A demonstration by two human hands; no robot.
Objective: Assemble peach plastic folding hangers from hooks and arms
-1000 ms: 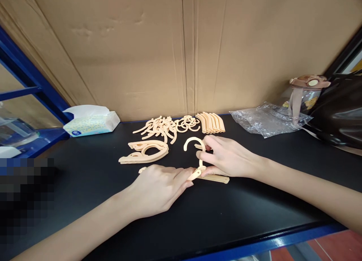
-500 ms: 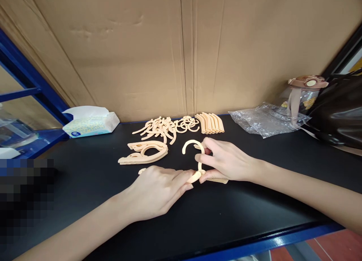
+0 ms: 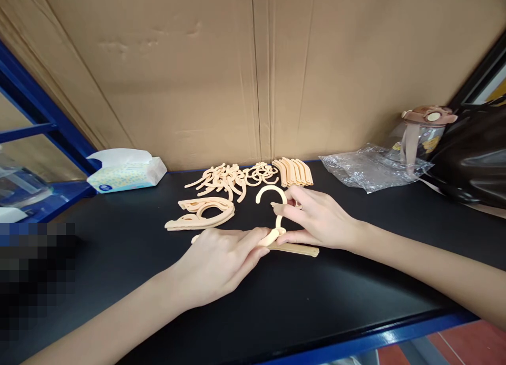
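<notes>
In the head view, my left hand (image 3: 221, 262) is closed around a beige plastic hanger arm (image 3: 268, 239); its rounded end pokes out past the fingertips. A beige hanger hook (image 3: 272, 188) stands upright, curving to the left, and my right hand (image 3: 316, 217) pinches it by the stem. The hook's lower end meets the end of the arm, but I cannot tell whether they are joined. Below the fingers another straight-looking beige hanger arm (image 3: 299, 249) lies on the black table (image 3: 308, 302). Folded hangers (image 3: 185, 225) lie stacked just beyond my left hand.
Loose beige pieces (image 3: 225, 178), small hooks (image 3: 261, 171) and a row of hanger arms (image 3: 293, 171) lie along the back. A tissue pack (image 3: 126, 173) sits at left. Crumpled clear plastic (image 3: 367, 167), a drinking bottle (image 3: 427, 133) and a dark bag (image 3: 474, 154) are at right.
Both hands have lifted slightly, with the hook and the held arm rising between them. More of the hanger arm on the table shows beneath the fingers.
</notes>
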